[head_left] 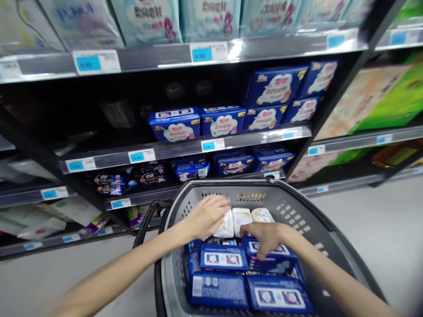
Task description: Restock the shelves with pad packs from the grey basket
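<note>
As I look through the head camera, taking twelve o'clock as the top of my view, the blue pack [277, 264] under my right hand [269, 235] sits in the grey basket [276, 196] toward five o'clock. That hand's thumb stands apart from its fingers, over the pack; whether they pinch it, I cannot tell. At six o'clock my left hand [209, 215] stretches over the leftmost of the white packs [242, 220], its fingers side by side, and I cannot make out whether they grip anything. I judge the blue pack light, soft and slightly slippery in its glossy wrap, forgiving when squeezed but apt to dent or twist under a fingertip hold; I'd clasp it broadly and gently across its two short ends. Other blue packs [218, 288] lie between five and six o'clock, and similar shelf packs [178, 125] run from ten to two.
</note>
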`<state>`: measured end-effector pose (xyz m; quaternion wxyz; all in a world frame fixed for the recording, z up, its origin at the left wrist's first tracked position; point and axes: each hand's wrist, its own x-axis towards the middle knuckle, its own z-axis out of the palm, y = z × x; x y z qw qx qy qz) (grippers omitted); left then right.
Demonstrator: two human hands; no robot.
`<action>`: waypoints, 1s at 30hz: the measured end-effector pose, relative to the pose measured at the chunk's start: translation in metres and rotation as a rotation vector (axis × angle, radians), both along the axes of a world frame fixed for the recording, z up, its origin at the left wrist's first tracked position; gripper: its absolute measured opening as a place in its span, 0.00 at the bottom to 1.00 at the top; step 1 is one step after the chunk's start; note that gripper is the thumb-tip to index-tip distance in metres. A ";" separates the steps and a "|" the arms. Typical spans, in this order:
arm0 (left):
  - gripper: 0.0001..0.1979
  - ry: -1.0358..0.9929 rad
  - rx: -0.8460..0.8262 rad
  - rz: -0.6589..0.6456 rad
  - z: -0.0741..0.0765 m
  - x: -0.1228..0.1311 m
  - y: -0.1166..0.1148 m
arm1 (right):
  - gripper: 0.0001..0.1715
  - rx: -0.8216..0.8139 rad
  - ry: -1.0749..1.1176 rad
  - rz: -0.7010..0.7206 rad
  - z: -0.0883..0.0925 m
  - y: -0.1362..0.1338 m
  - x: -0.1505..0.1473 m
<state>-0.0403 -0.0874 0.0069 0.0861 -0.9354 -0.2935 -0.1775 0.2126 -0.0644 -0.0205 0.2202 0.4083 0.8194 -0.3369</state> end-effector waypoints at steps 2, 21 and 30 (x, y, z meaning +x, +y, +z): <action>0.24 -0.144 0.166 0.149 0.035 -0.012 0.013 | 0.50 0.016 -0.023 -0.016 0.006 0.000 0.001; 0.20 -0.481 -0.464 0.108 0.034 0.026 0.003 | 0.44 0.183 0.143 -0.047 0.015 0.005 0.009; 0.35 -0.727 -1.048 0.202 -0.022 0.033 0.013 | 0.28 0.242 0.878 -0.644 0.031 0.016 0.026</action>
